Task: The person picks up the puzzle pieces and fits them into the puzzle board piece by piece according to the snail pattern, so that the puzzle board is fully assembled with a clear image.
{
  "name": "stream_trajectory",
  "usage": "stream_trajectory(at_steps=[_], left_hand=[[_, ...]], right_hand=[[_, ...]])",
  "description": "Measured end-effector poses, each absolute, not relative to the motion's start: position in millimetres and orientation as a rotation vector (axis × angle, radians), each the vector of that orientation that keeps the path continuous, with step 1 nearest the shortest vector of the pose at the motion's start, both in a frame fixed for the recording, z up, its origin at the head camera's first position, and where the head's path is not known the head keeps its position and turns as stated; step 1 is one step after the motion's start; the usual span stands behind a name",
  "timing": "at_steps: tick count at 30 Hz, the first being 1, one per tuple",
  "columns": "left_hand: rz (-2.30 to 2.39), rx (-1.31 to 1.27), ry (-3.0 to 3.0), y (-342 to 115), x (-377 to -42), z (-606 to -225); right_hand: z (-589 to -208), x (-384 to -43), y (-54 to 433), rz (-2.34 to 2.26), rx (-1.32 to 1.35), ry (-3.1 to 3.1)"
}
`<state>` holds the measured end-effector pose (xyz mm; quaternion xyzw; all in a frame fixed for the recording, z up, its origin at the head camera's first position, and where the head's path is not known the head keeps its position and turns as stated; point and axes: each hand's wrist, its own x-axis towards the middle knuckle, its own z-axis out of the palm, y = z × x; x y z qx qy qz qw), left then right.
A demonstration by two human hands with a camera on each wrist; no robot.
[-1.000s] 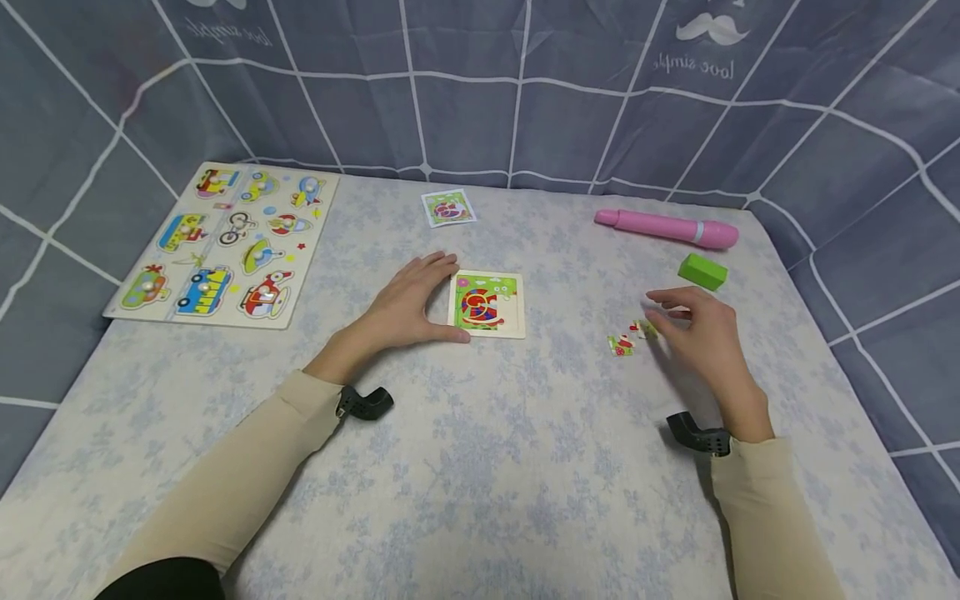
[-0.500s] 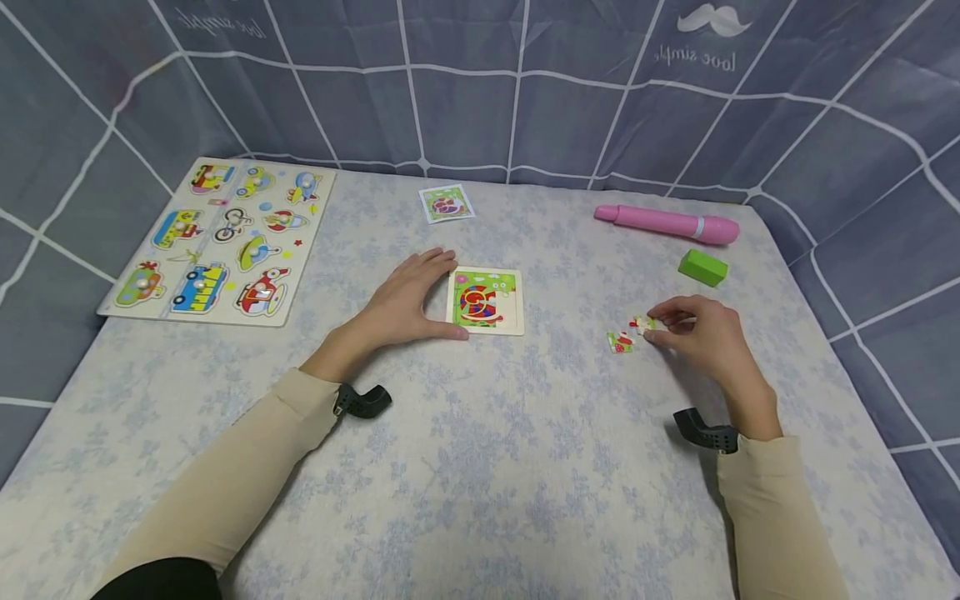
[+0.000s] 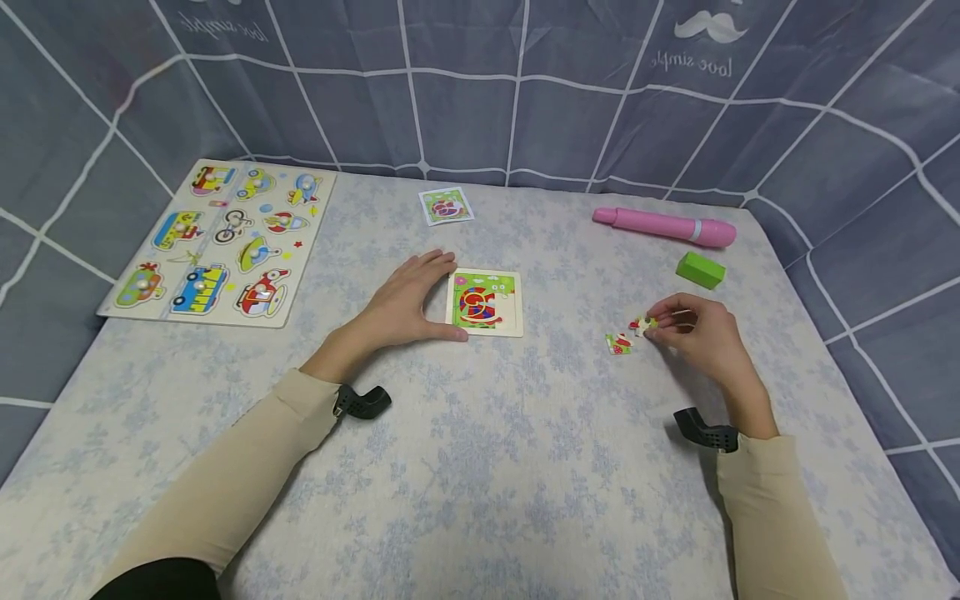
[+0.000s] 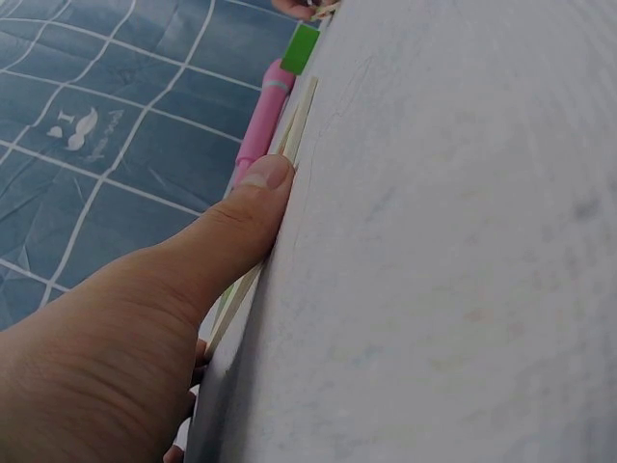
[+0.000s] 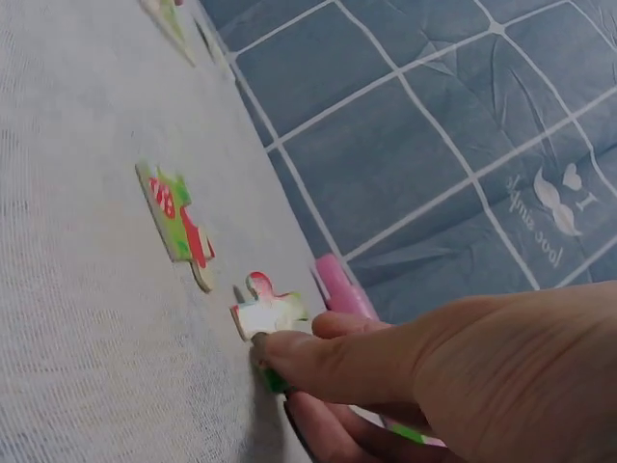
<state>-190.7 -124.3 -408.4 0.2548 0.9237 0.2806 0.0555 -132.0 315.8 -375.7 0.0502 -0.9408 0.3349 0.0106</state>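
A small square jigsaw puzzle board (image 3: 510, 317) with a partly filled snail picture lies mid-table; its right side shows bare wood. My left hand (image 3: 408, 304) holds its left side, thumb along the near edge and fingertips at the far left corner. In the left wrist view, the thumb (image 4: 231, 222) presses against the wooden edge. At the right, my right hand (image 3: 693, 333) pinches a white, red and green puzzle piece (image 5: 265, 313) between thumb and fingers, close over the cloth. Another puzzle piece (image 3: 618, 343), red and green, lies just left of it.
A small snail picture card (image 3: 447, 206) lies behind the board. Far left is a large vehicle peg puzzle (image 3: 292, 275). Beyond my right hand are a green block (image 3: 701, 270) and a pink pen-shaped object (image 3: 660, 227). A grey-blue checked curtain (image 3: 465, 117) borders the table.
My right hand has lowered slightly toward the pieces, and its thumb and fingers have closed on one. The left hand stays on the puzzle board.
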Motion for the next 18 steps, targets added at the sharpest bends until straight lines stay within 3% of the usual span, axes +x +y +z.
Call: stream_trajectory(at_steps=[10, 18], left_hand=[[0.842, 0.766, 2.802, -124.8, -190.6, -406.2], [0.836, 0.773, 2.803, -125.0, -190.3, -407.6]], right_hand=[[-376.5, -134.7, 313.9, 1.347, 0.126, -2.802], [-375.8, -143.5, 280.4, 1.494, 0.151, -2.712]])
